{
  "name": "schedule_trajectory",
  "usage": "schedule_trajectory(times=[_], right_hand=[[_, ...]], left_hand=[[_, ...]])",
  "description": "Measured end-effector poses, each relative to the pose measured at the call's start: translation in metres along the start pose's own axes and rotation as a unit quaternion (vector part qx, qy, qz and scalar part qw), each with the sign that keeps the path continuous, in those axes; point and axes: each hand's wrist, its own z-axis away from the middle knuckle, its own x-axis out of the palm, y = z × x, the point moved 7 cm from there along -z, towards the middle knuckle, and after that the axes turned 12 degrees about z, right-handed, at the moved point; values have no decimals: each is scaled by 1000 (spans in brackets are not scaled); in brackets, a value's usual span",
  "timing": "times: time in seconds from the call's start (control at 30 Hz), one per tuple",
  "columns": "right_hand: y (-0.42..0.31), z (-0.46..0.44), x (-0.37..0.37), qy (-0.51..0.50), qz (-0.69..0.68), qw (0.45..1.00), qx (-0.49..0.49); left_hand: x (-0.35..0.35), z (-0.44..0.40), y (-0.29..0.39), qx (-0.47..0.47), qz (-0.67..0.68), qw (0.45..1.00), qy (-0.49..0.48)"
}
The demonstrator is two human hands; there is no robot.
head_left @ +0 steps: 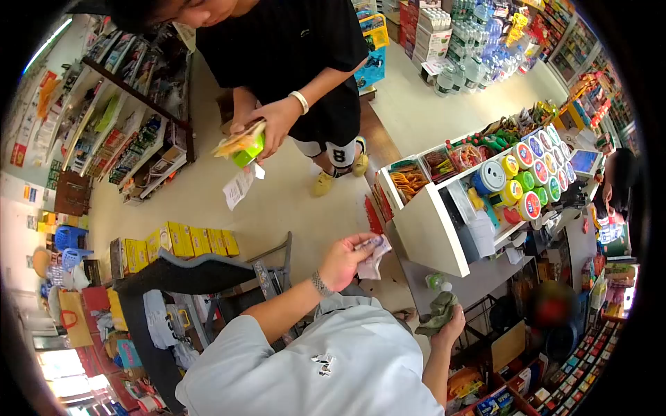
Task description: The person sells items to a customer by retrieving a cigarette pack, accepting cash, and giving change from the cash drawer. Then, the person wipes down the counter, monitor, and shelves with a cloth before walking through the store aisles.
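Note:
My left hand [340,264], with a metal watch on its wrist, is closed on a folded banknote [374,258] in front of my chest. Lower and to the right, my right hand [451,327] grips a crumpled dark green cloth [438,312]; its exact kind is hard to make out. A small green-capped bottle [436,281] stands just beyond the cloth at the counter's edge. Across from me a person in black holds a bright green box [250,150] with papers that look like banknotes, and a white receipt [238,188] hangs below their hands.
A white counter [433,222] to my right carries colourful round tubs [524,156] and snack packets. At left are a dark chair [166,277], yellow boxes [177,239] and stocked shelves [139,118]. Bottled water [468,73] is stacked at the back. Another person is at far right.

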Motion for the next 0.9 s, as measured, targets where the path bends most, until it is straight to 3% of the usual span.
schedule_trajectory(times=[0.07,0.17,0.23,0.3,0.37,0.43,0.5,0.53,0.57,0.63,0.67,0.7,0.73,0.8,0.9], right_hand=[[-2,-2,-7,4,-26,1000,16],[-14,-10,-24,-70,36,995,-61],[-39,-4,-35,-118,174,959,-192],[-49,-5,-59,-158,167,958,-169],[-50,-8,-91,-208,311,905,-201],[-59,-8,-123,-223,301,908,-189],[-89,1,-143,-254,427,810,-311],[-93,2,-154,-281,465,786,-294],[-99,0,-171,-280,465,787,-293],[-103,0,-190,-335,494,760,-257],[-105,-1,-203,-364,525,746,-186],[-107,0,-215,-363,527,745,-186],[-113,1,-224,-366,490,759,-223],[-126,3,-239,-365,452,771,-263],[-137,4,-259,-358,504,725,-303]], left_hand=[[3,9,-28,-3,-48,999,1],[23,28,-69,-25,-125,991,26],[41,35,-112,-93,-175,980,-22],[58,39,-152,-83,-238,967,-29],[79,44,-194,-80,-357,930,-38],[111,59,-230,-125,-383,915,-30],[131,56,-277,-51,-415,905,-80],[139,57,-297,-58,-439,888,-124],[143,59,-316,-60,-439,888,-124],[175,67,-336,-23,-522,836,-169],[186,71,-347,-24,-520,837,-169],[201,74,-356,15,-580,793,-187],[215,76,-364,55,-636,742,-203],[233,77,-384,49,-642,736,-207],[254,79,-405,42,-660,723,-200]])
